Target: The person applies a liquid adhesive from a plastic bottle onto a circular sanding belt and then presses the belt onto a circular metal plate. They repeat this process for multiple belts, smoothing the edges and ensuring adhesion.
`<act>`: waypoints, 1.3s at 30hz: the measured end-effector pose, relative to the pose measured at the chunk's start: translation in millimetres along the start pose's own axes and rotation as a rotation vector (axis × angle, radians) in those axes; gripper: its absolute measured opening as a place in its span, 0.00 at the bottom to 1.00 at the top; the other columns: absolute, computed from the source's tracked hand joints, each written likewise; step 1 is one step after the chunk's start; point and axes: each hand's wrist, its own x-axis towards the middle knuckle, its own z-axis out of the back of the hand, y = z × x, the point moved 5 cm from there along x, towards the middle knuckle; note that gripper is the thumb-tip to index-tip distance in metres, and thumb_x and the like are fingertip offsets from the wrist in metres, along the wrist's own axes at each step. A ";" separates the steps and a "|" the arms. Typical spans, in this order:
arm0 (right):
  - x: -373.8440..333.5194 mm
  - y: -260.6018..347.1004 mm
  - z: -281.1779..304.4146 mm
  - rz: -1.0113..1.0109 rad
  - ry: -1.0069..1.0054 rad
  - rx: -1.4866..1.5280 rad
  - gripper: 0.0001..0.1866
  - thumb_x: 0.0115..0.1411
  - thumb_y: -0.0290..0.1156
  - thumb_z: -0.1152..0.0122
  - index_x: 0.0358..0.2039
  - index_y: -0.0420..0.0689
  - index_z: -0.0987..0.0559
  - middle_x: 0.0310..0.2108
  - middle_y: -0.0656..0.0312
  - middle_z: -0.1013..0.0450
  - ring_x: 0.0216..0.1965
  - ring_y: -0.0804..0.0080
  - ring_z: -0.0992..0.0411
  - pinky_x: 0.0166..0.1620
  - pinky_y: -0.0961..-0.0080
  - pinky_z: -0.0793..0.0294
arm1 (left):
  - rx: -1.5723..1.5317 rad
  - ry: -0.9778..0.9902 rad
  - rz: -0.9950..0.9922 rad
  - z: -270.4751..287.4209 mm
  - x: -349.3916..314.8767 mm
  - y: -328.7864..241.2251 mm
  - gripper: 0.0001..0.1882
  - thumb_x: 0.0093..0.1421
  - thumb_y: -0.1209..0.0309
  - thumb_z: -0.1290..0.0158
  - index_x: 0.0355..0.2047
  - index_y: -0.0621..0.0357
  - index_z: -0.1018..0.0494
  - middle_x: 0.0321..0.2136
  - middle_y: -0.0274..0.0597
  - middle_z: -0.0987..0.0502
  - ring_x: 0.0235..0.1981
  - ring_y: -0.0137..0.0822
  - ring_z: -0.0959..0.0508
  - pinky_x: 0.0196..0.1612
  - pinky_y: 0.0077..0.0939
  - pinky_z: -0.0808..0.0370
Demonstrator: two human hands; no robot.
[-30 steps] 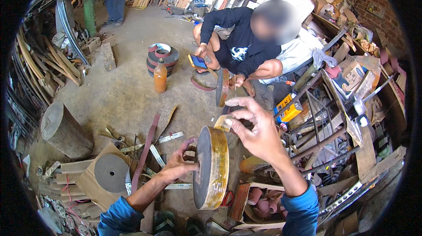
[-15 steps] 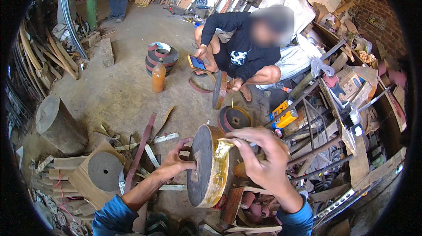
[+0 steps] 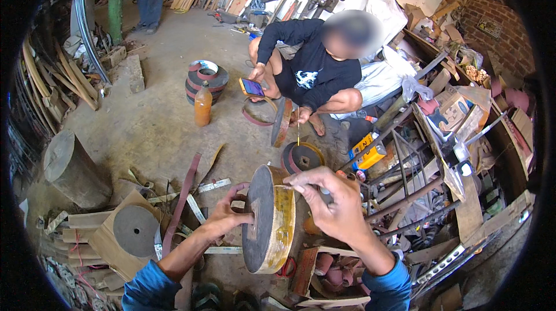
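My left hand [image 3: 225,217] holds up a thick dark grey disc wheel [image 3: 259,227], its thumb at the square hole in the wheel's face. The wheel stands on edge, tilted. Its wide rim is coated in a wet-looking, yellow-brown, glue-like layer [image 3: 279,227]. My right hand [image 3: 330,195] is closed in a pinch at the upper part of the rim; whatever lies between the fingertips is too small to make out. Below the wheel, an open cardboard box [image 3: 305,273] holds pinkish rolls [image 3: 333,273].
Ahead, a person [image 3: 315,67] squats with a phone [image 3: 252,87] and another wheel [image 3: 282,122]. An orange bottle [image 3: 202,105] stands by stacked wheels [image 3: 217,82]. Abrasive strips [image 3: 182,201] and a grey disc [image 3: 137,227] lie left. A cluttered rack [image 3: 417,177] borders the right.
My right hand has shifted slightly left and up along the rim. The shiny yellow flap under its fingers no longer shows. My left hand keeps its hold on the wheel.
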 end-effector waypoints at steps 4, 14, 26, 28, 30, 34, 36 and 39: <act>-23.4 13.3 -3.7 0.120 -0.028 0.042 0.13 0.55 0.14 0.39 0.41 0.38 0.22 0.38 0.52 0.21 0.38 0.59 0.21 0.40 0.68 0.20 | -0.019 -0.021 0.037 2.1 -1.1 -1.2 0.50 0.44 0.75 0.31 0.67 0.54 0.43 0.52 0.50 0.32 0.48 0.41 0.24 0.52 0.33 0.25; -59.1 24.8 3.0 0.229 -0.107 0.068 0.15 0.48 0.16 0.35 0.39 0.35 0.20 0.45 0.45 0.22 0.41 0.51 0.20 0.43 0.63 0.18 | -0.003 -0.083 0.116 4.6 -11.0 10.5 0.44 0.46 0.71 0.33 0.64 0.52 0.41 0.51 0.49 0.31 0.47 0.41 0.24 0.49 0.34 0.24; -105.3 11.4 -48.8 0.585 0.189 -0.359 0.12 0.54 0.23 0.34 0.40 0.41 0.17 0.45 0.55 0.20 0.52 0.57 0.23 0.51 0.71 0.19 | -0.117 -0.175 0.364 14.6 -17.4 28.2 0.45 0.48 0.66 0.34 0.65 0.53 0.44 0.51 0.54 0.30 0.50 0.49 0.26 0.43 0.46 0.21; -109.1 5.9 -54.1 0.614 0.175 -0.358 0.10 0.54 0.23 0.36 0.37 0.42 0.16 0.45 0.55 0.20 0.52 0.58 0.23 0.51 0.72 0.19 | -0.144 -0.158 0.360 14.1 -17.4 26.3 0.45 0.49 0.64 0.35 0.65 0.53 0.44 0.51 0.54 0.30 0.51 0.49 0.27 0.45 0.48 0.22; -112.3 1.8 -58.5 0.635 0.157 -0.362 0.10 0.54 0.24 0.37 0.38 0.42 0.16 0.44 0.55 0.19 0.51 0.58 0.22 0.51 0.71 0.19 | -0.149 -0.148 0.386 13.8 -17.6 26.2 0.44 0.50 0.63 0.36 0.66 0.52 0.45 0.52 0.52 0.30 0.51 0.48 0.27 0.46 0.48 0.24; -120.0 -6.5 -66.6 0.629 0.193 -0.335 0.10 0.56 0.26 0.37 0.38 0.41 0.16 0.42 0.55 0.19 0.50 0.60 0.22 0.52 0.70 0.19 | -0.152 -0.130 0.445 10.7 -19.7 28.7 0.42 0.53 0.61 0.38 0.66 0.48 0.46 0.51 0.48 0.29 0.49 0.45 0.26 0.48 0.47 0.26; -124.9 -9.1 -68.1 0.629 0.156 -0.317 0.10 0.56 0.26 0.38 0.39 0.41 0.17 0.42 0.55 0.19 0.51 0.61 0.22 0.53 0.69 0.20 | -0.185 -0.128 0.467 7.7 -21.9 31.1 0.43 0.54 0.59 0.38 0.66 0.48 0.46 0.52 0.48 0.29 0.49 0.46 0.26 0.47 0.48 0.26; -133.8 -6.5 -75.4 0.627 0.204 -0.298 0.12 0.58 0.27 0.41 0.41 0.40 0.17 0.44 0.54 0.20 0.52 0.61 0.23 0.55 0.69 0.21 | -0.247 -0.114 0.505 4.4 -24.3 36.0 0.46 0.54 0.56 0.37 0.68 0.48 0.49 0.53 0.48 0.31 0.50 0.46 0.27 0.48 0.49 0.26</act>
